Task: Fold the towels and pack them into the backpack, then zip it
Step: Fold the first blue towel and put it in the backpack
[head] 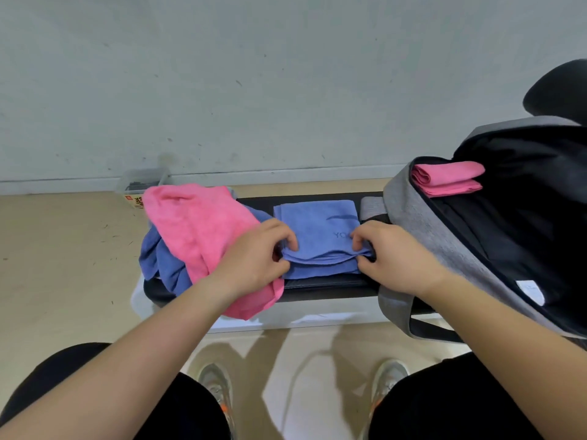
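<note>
Left hand and right hand are pinching, grip closed, the near corners of the blue towel at worktop centre, mid-fold. Next move, by judgement: doubling it over, then loading the open backpack at 3 o'clock.

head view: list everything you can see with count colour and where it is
flat blue towel: 1, blue, middle of the bench, part folded
loose pink towel: 1, pink, left end of the bench, unfolded, draped over another towel
crumpled blue towel: 1, blue, under the loose pink towel
folded pink towel: 1, pink, inside the backpack
backpack: 1, grey with black lining, right end of the bench, unzipped
bench: 1, black, in front of the person
plastic box: 1, clear, on the floor by the wall
shoes: 2, grey with orange, on the floor
left hand: pinches the flat blue towel's near-left edge
right hand: pinches its near-right edge
</note>
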